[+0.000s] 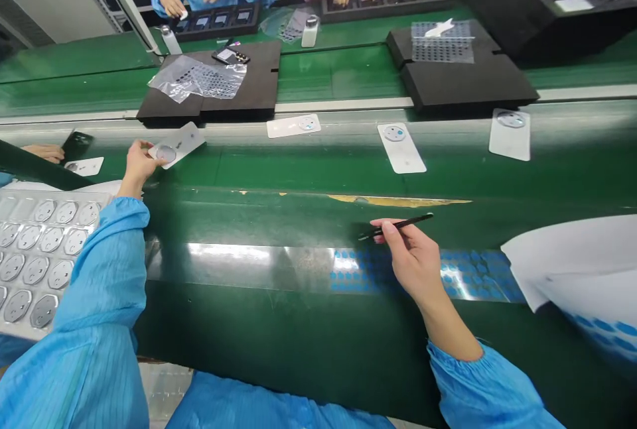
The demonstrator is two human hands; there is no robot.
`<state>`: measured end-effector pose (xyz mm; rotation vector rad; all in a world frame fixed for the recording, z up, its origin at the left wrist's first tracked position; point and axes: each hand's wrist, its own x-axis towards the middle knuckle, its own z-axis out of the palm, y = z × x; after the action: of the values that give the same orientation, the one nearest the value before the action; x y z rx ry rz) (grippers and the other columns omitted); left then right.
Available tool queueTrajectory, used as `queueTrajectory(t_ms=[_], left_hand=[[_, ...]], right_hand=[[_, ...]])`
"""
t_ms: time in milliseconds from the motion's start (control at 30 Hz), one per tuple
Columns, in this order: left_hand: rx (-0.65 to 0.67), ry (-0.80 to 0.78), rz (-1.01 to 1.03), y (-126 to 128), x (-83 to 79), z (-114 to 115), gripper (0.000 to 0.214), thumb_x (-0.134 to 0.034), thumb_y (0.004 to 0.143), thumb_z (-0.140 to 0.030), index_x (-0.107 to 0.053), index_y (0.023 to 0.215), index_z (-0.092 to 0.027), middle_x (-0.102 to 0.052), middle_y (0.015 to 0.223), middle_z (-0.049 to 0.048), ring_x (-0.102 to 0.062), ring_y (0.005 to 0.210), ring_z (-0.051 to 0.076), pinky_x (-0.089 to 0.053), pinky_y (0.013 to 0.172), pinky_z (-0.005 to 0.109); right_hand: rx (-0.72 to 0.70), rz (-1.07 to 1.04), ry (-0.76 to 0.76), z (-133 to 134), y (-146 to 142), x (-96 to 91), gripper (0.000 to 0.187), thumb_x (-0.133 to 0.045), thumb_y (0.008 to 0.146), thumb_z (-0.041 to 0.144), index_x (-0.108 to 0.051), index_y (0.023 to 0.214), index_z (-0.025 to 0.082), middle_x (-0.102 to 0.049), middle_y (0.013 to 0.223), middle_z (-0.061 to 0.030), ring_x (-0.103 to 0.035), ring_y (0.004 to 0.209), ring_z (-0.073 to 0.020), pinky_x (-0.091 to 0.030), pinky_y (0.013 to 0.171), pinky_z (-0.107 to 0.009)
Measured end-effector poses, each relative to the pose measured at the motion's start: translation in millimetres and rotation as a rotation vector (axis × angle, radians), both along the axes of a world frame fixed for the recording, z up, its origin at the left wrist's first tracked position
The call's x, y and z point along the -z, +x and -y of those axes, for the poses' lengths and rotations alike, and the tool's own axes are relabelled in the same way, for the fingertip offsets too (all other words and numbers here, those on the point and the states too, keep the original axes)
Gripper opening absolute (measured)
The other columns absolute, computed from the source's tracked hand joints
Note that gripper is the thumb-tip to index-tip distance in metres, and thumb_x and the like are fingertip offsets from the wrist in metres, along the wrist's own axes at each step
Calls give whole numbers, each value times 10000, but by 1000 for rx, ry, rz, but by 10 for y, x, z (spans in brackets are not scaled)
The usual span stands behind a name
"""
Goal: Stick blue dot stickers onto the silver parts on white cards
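My left hand (137, 162) reaches out to the green conveyor belt (308, 170) and grips a white phone back cover (178, 145) with a round camera ring, tilted up off the belt. My right hand (415, 262) rests near the front edge, pinching black tweezers (398, 225) that point left and right above a strip of blue round stickers (378, 270) on clear film. Both arms wear blue sleeves.
Three more white covers (293, 126) (401, 146) (509, 133) lie along the belt. A tray of silver camera rings (40, 250) sits at my left. White paper (577, 263) lies at right. Black foam blocks (462, 77) stand behind. Other people work at black trays across the line; another hand (44, 152) is at far left.
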<state>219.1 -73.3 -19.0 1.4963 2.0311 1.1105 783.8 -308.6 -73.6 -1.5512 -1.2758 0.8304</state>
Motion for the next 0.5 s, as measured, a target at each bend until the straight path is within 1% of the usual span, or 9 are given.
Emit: queueTrajectory(t_ms=[67, 133, 200, 233, 267, 333, 400, 433, 500], left_hand=[[9, 96, 113, 182, -25, 41, 592, -947, 730, -548, -505, 888, -187, -568, 667, -117, -512, 708, 88, -550, 862, 336], [26, 188, 210, 435, -55, 169, 584, -888, 754, -633, -571, 982, -198, -676, 840, -95, -559, 756, 85, -554, 815, 297], [97, 231, 276, 756, -99, 435, 584, -841, 770, -680, -653, 1084, -225, -744, 1040, -58, -624, 839, 114, -570, 801, 302], [146, 222, 296, 938, -125, 619, 585, -852, 755, -673, -695, 1111, -237, -761, 1079, -36, -651, 868, 139, -577, 796, 310], [231, 170, 311, 1132, -148, 827, 555, -897, 730, -613, -745, 1099, -228, -781, 1062, 6, -680, 880, 179, -588, 795, 337], [564, -71, 317, 1533, -167, 1263, 440, -877, 805, -499, -798, 1125, -207, -796, 1083, 86, -719, 931, 250, -596, 805, 378], [910, -301, 303, 1903, -109, 1641, 345, -754, 934, -460, -812, 1166, -212, -797, 1062, 105, -726, 887, 237, -570, 728, 329], [1032, -361, 274, 2057, -47, 1788, 335, -711, 969, -441, -806, 1201, -218, -794, 1032, 97, -713, 846, 211, -539, 694, 297], [1156, -382, 224, 2268, 122, 1988, 336, -642, 1017, -417, -787, 1251, -224, -778, 965, 78, -679, 780, 175, -490, 672, 267]], right_hand=[[-50, -108, -55, 31, -39, -14, 425, -703, 957, 625, -768, 999, 208, -724, 850, -67, -678, 729, -216, -583, 722, -374], [-183, -168, -109, 83, -91, -20, 421, -726, 946, 616, -750, 982, 198, -715, 763, -57, -683, 667, -208, -591, 656, -348], [-306, -170, -167, 154, -143, -26, 408, -688, 982, 600, -734, 968, 194, -702, 708, -49, -662, 591, -187, -579, 583, -319], [-352, -157, -189, 192, -165, -28, 406, -660, 1003, 592, -728, 965, 194, -701, 702, -51, -654, 569, -180, -574, 558, -309], [-385, -139, -204, 227, -182, -29, 406, -638, 1018, 588, -724, 965, 194, -704, 706, -55, -654, 561, -178, -573, 540, -303], [-409, -109, -207, 284, -203, -23, 411, -618, 1028, 591, -720, 972, 197, -709, 713, -62, -668, 565, -185, -581, 526, -302], [-404, -84, -197, 317, -208, -7, 413, -611, 1031, 594, -718, 981, 199, -712, 711, -62, -675, 568, -188, -591, 531, -305], [-396, -70, -191, 325, -208, 2, 412, -605, 1035, 592, -718, 984, 199, -711, 705, -59, -671, 561, -185, -591, 531, -304], [-389, -45, -188, 330, -209, 17, 408, -594, 1044, 583, -721, 988, 199, -711, 698, -56, -670, 558, -181, -591, 537, -302]])
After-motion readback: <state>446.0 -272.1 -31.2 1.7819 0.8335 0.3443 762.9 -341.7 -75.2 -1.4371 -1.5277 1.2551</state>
